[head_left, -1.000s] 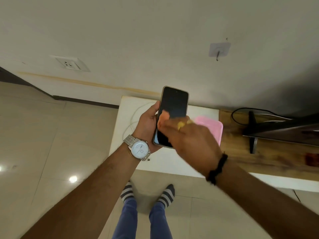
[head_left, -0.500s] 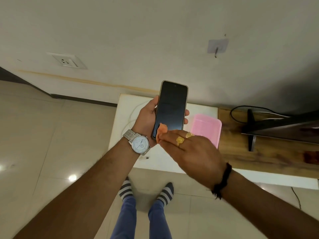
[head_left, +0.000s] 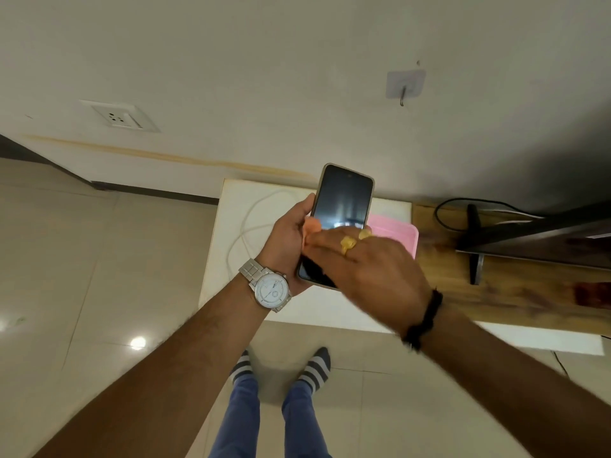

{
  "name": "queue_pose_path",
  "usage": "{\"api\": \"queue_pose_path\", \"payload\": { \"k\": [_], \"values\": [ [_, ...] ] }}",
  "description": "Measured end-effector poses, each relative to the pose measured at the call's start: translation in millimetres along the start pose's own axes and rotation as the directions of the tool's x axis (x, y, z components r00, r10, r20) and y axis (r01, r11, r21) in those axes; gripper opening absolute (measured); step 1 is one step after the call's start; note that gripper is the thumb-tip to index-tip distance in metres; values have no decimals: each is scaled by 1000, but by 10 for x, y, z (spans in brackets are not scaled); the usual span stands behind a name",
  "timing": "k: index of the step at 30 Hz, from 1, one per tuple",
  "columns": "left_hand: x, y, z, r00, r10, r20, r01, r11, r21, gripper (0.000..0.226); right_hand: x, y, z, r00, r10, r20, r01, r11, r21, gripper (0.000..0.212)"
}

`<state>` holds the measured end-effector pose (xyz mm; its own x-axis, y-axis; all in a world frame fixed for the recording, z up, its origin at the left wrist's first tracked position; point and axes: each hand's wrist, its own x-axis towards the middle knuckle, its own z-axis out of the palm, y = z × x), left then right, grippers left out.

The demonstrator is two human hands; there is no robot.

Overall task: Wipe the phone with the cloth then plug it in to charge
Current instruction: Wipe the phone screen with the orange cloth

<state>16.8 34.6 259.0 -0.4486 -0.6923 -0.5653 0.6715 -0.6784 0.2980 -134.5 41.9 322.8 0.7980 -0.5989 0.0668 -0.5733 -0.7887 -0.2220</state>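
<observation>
My left hand (head_left: 288, 241), with a silver watch on the wrist, grips a dark-screened phone (head_left: 344, 200) by its left edge, screen up and tilted toward me. My right hand (head_left: 367, 259), wearing gold rings, lies flat across the middle of the screen and presses a small orange cloth (head_left: 311, 225) against it. Only a corner of the cloth shows past the fingertips. The phone's lower half is mostly hidden under my right hand. A white charging cable (head_left: 246, 226) loops on the white table (head_left: 231, 292) below.
A wall socket (head_left: 119, 119) sits on the wall at upper left. A pink tray (head_left: 401, 234) lies on the table behind my hands. To the right, a wooden shelf (head_left: 496, 292) carries a screen stand (head_left: 476, 246) and black cables. A wall hook (head_left: 404, 85) hangs above.
My right hand has slid the cloth up the screen from the phone's lower end to its middle. The phone sits slightly lower in my left hand's grip and tilts a little more.
</observation>
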Motion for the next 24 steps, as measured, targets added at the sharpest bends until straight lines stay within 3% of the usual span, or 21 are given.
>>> {"api": "queue_pose_path", "payload": {
  "k": [2, 6, 10, 13, 16, 18, 20, 24],
  "values": [
    [1, -80, -1, 998, -24, 60, 25, 1000, -14, 51, 170, 229, -84, 991, 115, -65, -118, 991, -54, 22],
    [1, -158, -3, 995, -10, 103, 11, 1000, -9, 54, 392, 422, -185, 945, 283, -164, -290, 957, -20, 29],
    [5, -80, -3, 1000, 21, 20, -19, 998, -56, 47, 76, -65, -38, 984, 161, -77, -164, 986, -34, 27],
    [-33, -127, 5, 999, 21, 41, -19, 999, -31, 50, -13, -40, -45, 998, 63, 24, -63, 998, -1, 31],
    [-82, -264, 33, 995, -8, 96, 10, 1000, -20, 53, 207, 345, -158, 977, 204, -54, -208, 974, -91, 31],
    [-91, -310, 30, 997, -17, 74, 17, 1000, -7, 62, 311, 476, -227, 949, 301, -93, -307, 950, -61, 32],
    [-97, -289, 59, 999, 7, 46, -6, 1000, -23, 55, 265, 353, -211, 945, 309, -105, -315, 948, -50, 34],
    [-115, -214, 29, 1000, 8, -25, -8, 1000, -18, 57, -149, -183, -94, 994, 112, 8, -112, 994, 14, 31]
  ]
}}
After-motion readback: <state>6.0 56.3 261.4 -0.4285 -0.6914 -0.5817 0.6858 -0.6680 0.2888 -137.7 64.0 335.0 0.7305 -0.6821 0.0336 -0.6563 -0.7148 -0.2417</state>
